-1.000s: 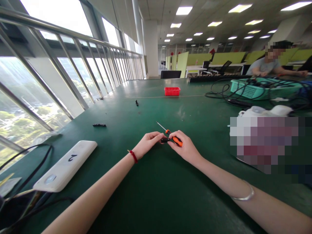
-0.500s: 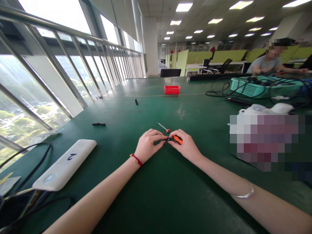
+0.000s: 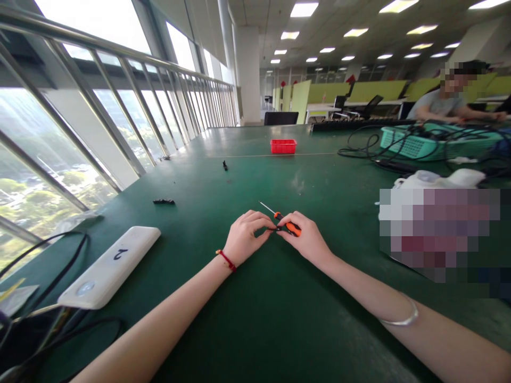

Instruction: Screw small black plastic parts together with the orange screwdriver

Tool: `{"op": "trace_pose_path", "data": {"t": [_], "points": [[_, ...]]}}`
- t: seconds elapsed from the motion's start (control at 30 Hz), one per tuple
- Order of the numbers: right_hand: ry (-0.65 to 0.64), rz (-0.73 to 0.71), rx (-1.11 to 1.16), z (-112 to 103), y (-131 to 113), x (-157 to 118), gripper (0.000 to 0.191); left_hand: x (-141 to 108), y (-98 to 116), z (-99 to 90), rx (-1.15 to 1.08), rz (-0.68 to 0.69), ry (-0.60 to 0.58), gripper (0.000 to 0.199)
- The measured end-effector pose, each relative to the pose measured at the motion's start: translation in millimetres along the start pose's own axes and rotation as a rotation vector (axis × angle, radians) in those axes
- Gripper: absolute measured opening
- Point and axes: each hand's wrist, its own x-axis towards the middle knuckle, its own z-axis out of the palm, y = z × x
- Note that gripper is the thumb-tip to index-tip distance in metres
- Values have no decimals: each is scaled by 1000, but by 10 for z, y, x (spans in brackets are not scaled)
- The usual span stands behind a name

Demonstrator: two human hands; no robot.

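Note:
Pinched between the fingertips of my left hand (image 3: 247, 234) is a small black part (image 3: 275, 229), too small to name. The thumb and finger of my right hand (image 3: 303, 234) meet its other end. A screwdriver (image 3: 292, 229) with an orange and black handle lies in my right hand too, its thin metal shaft pointing away to the upper left. Both hands are closed and close together above the green table (image 3: 247, 319).
A white power bank (image 3: 112, 266) marked with a handwritten figure lies at left, beside black cables. Farther off are black pieces (image 3: 164, 201), a red bin (image 3: 283, 147) and a teal basket (image 3: 415, 143) of cables. A blurred-out white object (image 3: 431, 181) stands right; a person (image 3: 443, 106) sits beyond.
The hands keep their grip and have barely moved; the black part is turned slightly between the fingertips. The whole view has shifted a little.

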Motion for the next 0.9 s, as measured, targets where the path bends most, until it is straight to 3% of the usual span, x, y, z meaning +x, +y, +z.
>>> {"op": "trace_pose_path", "data": {"t": [0.43, 0.9], "points": [[-74, 2, -74, 6, 7, -1, 6, 14, -22, 33, -113, -135, -92, 3], [-82, 2, -57, -1, 19, -2, 6, -7, 26, -10, 20, 6, -76, 7]]}}
